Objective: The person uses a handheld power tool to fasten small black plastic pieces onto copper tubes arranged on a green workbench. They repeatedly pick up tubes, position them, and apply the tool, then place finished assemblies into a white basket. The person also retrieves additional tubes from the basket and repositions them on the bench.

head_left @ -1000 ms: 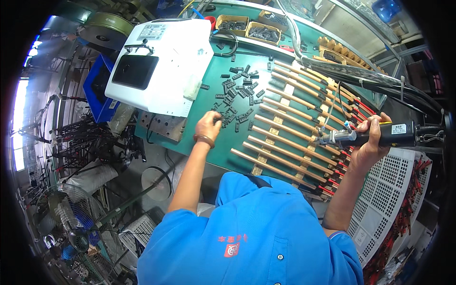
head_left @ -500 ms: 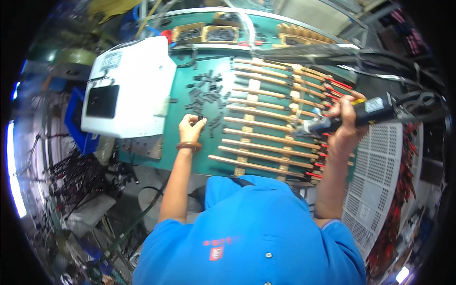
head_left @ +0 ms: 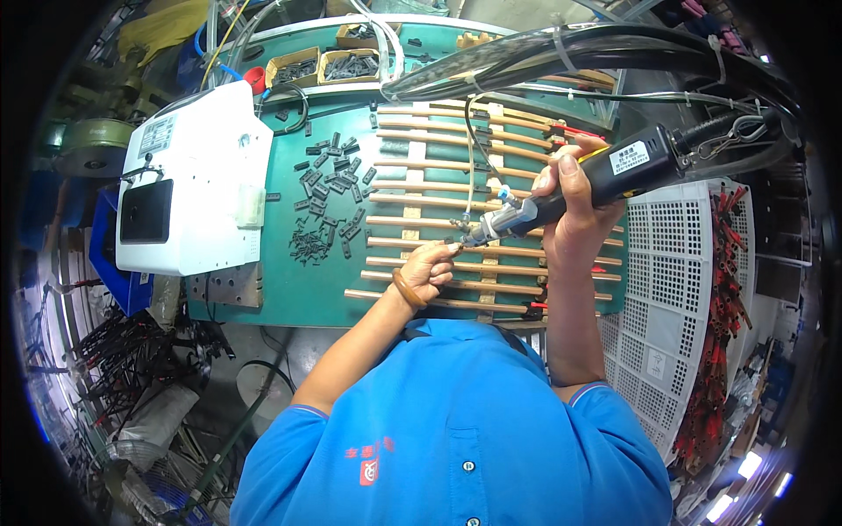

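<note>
My right hand (head_left: 574, 188) is wrapped around a black electric screwdriver (head_left: 627, 167), whose silver head (head_left: 504, 222) points down to the left. At its tip, my left hand (head_left: 430, 270) is closed in a pinch on a small black block, mostly hidden by the fingers. Both hands are above a row of long copper-coloured rods (head_left: 421, 197), laid side by side across light wooden strips (head_left: 410, 212). Left of the rods, many loose black blocks (head_left: 320, 188) are scattered on the green table (head_left: 289, 294), with a heap of small dark screws (head_left: 309, 244) below them.
A white machine (head_left: 189, 175) with a dark screen stands on the left. Cardboard boxes (head_left: 349, 66) of black parts sit at the back. Black cables (head_left: 605, 53) hang over the rods from the upper right. A white perforated crate (head_left: 653, 316) is at the right.
My left hand has moved right from the loose blocks to the screwdriver tip, carrying a black block. The screwdriver in my right hand has shifted left within the view, which has also turned slightly.
</note>
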Demonstrator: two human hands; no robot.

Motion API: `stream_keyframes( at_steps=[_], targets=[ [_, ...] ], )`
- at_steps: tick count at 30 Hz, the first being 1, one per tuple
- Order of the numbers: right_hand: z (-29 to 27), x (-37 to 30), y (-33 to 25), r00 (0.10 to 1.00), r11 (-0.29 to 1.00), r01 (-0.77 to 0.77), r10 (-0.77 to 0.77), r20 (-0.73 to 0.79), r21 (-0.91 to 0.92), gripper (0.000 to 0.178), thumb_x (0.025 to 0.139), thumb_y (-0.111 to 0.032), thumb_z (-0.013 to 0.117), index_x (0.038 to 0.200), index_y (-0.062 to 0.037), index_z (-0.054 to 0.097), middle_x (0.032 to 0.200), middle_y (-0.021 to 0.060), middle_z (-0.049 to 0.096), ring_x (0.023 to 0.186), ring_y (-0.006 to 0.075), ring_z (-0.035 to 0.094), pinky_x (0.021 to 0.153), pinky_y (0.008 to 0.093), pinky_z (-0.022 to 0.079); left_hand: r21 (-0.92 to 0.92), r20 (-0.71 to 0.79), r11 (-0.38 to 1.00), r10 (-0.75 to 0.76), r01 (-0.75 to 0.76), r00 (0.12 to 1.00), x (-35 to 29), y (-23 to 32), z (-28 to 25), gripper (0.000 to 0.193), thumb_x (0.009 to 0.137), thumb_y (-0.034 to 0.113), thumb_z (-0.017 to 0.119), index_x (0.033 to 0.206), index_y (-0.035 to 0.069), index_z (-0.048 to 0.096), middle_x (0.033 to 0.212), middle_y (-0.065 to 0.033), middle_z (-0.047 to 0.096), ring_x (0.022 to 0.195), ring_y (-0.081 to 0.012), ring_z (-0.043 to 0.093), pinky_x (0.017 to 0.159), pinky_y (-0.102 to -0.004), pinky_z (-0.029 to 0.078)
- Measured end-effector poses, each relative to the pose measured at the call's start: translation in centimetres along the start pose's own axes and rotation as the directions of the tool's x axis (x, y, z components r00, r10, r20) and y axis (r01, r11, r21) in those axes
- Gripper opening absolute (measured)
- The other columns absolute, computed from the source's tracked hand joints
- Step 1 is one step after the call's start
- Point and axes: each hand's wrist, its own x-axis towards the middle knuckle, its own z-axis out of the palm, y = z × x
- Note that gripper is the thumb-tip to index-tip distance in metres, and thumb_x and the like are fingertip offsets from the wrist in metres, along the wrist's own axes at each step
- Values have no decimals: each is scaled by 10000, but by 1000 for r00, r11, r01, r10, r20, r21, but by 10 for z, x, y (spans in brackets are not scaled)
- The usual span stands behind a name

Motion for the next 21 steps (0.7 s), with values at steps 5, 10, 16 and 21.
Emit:
stream_keyframes(
  at_steps=[5, 10, 16, 21],
  targets=[
    [-3, 0, 0, 1000, 999, 13, -12, 15, -31, 273, 827, 17, 582, 1093, -15, 529, 826, 67, 574, 627, 116, 556, 562, 262, 496, -140, 45, 990, -11, 17, 999, 9, -10, -8, 144, 903, 75, 572, 995, -34, 552, 770, -16, 544, 452, -19, 334, 359, -173, 259],
    [0, -1, 0, 1000, 999, 30, -30, 7, -12, 273, 831, 11, 580, 1098, -12, 526, 827, 59, 569, 626, 113, 554, 562, 266, 491, -277, 134, 961, 24, 14, 991, 12, -15, -18, 166, 913, 78, 562, 1044, -22, 542, 826, -32, 566, 449, -20, 334, 359, -174, 263],
    [-2, 2, -1, 999, 998, 49, -49, -5, -35, 278, 834, -5, 585, 1104, -1, 518, 830, 57, 564, 629, 112, 554, 562, 266, 486, 263, -55, 956, 148, -129, 987, 0, 2, -2, 136, 882, 116, 632, 997, 51, 600, 790, 9, 599, 432, -11, 332, 366, -176, 238],
    [-15, 16, -1, 993, 993, 101, -105, -56, -59, 288, 821, -3, 603, 1098, 0, 525, 816, 59, 578, 619, 118, 557, 574, 271, 496, 524, -209, 835, 314, -165, 926, 3, 16, 6, 328, 781, 170, 757, 1049, 35, 625, 751, 12, 619, 429, -26, 379, 363, -195, 239]
  ],
)
